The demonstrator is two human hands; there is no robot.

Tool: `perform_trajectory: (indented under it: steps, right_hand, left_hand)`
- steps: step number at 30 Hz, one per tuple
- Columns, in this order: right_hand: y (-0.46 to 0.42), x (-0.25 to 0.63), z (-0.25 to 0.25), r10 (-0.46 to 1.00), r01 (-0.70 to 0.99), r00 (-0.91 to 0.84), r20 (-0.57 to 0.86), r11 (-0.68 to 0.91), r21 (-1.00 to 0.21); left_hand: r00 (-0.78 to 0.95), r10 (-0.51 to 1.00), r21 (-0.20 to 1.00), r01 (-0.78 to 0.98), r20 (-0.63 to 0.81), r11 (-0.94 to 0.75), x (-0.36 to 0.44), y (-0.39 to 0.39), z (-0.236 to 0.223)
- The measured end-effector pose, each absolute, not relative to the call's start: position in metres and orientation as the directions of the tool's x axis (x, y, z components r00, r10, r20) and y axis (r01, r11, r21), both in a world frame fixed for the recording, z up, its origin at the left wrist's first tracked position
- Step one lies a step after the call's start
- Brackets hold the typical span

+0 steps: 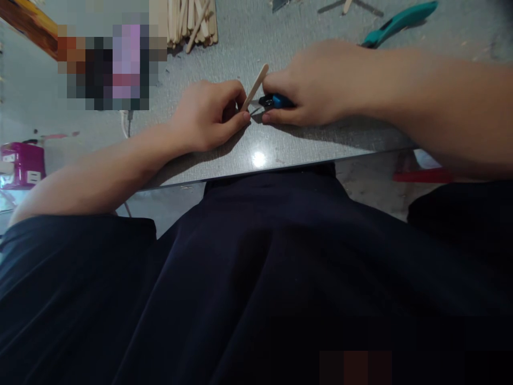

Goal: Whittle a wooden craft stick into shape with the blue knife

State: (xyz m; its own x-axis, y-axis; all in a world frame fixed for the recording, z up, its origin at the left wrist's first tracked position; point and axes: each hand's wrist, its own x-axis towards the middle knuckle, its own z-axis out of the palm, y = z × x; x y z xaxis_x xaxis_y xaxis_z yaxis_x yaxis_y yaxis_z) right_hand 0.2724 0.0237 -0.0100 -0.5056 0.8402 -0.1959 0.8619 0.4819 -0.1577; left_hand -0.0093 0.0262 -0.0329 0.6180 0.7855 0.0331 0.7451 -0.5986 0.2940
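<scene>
Near the table's front edge, my left hand point(212, 113) pinches the lower end of a wooden craft stick point(256, 84), which tilts up to the right. My right hand point(298, 88) is closed around a blue and black utility knife point(277, 101). The knife's blade points left, close to the lower part of the stick; whether it touches the wood I cannot tell. Both hands rest low over the grey table point(188, 67), with only a small gap between them.
Beyond my left hand lies a pile of craft sticks point(192, 24). A teal-handled tool point(401, 24) sits behind my right forearm. At the upper left are a blurred-out object with a white cable point(125, 120); a magenta box with sockets point(24, 164) stands far left.
</scene>
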Motion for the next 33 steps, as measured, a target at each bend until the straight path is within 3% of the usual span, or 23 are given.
perform_trajectory:
  steps: [8,11,19,27,33]
  right_hand:
    - [0.0175,0.2646,-0.0016,0.824,0.833,-0.507,-0.253,0.544,0.100]
    - [0.0185,0.2654,-0.0020,0.821,0.819,-0.511,-0.254,0.555,0.145]
    - [0.0191,0.2679,-0.0025,0.833,0.841,-0.484,-0.269,0.528,0.122]
    - [0.0199,0.2682,-0.0054,0.820,0.842,-0.530,-0.217,0.540,-0.015]
    - [0.0202,0.2698,-0.0046,0.830,0.852,-0.504,-0.241,0.523,0.020]
  left_hand:
    - [0.622,0.783,0.282,0.753,-0.006,-0.595,-0.0081,0.0264,-0.0291]
    - [0.618,0.786,0.283,0.755,-0.004,-0.592,-0.0080,0.0259,-0.0289]
    - [0.625,0.780,0.278,0.747,0.015,-0.604,-0.0090,0.0252,-0.0292]
    - [0.619,0.785,0.244,0.761,0.000,-0.601,-0.0074,0.0229,-0.0286]
    - [0.633,0.775,0.274,0.744,0.004,-0.609,-0.0089,0.0247,-0.0278]
